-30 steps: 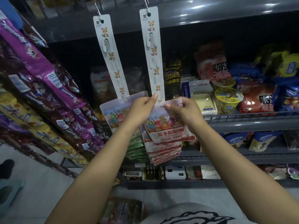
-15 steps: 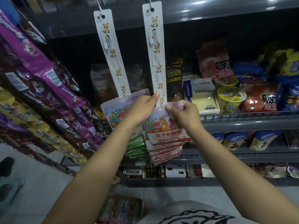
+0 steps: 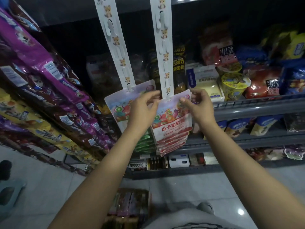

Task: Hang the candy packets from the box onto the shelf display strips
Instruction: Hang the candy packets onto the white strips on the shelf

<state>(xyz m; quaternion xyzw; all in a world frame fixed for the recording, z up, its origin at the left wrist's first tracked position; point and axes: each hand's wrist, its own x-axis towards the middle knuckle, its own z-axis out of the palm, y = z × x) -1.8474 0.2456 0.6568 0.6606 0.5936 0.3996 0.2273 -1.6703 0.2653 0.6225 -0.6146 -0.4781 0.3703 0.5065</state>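
Risk sits at the hook: the candy packet (image 3: 171,119) hangs on the right display strip (image 3: 163,47), its top corners pinched by left hand (image 3: 144,107) and right hand (image 3: 198,104); a careless release could unseat it.

One camera, worn on the person's head

It looks forward and down, close to both raised arms, at the shelf (image 3: 257,106) and two hanging strips (image 3: 162,47), with the floor (image 3: 181,187) far below. There is no second view.

Snack bags (image 3: 262,83) on grey shelf (image 3: 257,106); box (image 3: 130,207) on floor (image 3: 173,187)
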